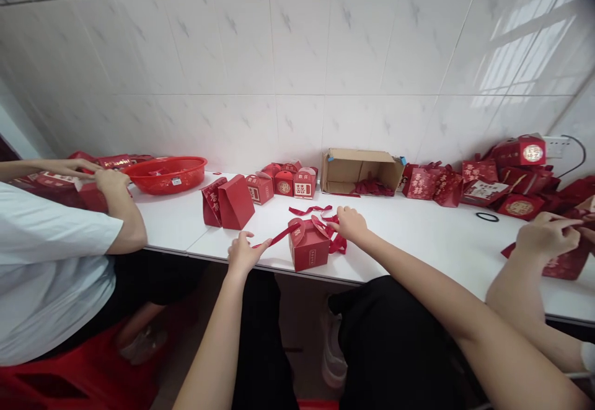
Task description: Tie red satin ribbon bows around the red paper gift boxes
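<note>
Head view, left to right: I see a red basin [190,177], the left hand [246,252] pinching a red ribbon [281,236], a red gift box [309,252] upright at the white table's [395,236] front edge, the right hand [350,224] grasping ribbon beside it, and a coworker's hand [547,236].

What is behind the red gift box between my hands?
Behind the gift box, red ribbon curls on the table; farther back stand small red boxes. What the gift box covers cannot be seen.

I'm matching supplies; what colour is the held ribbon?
The ribbon is red, clearest in head view.
</note>
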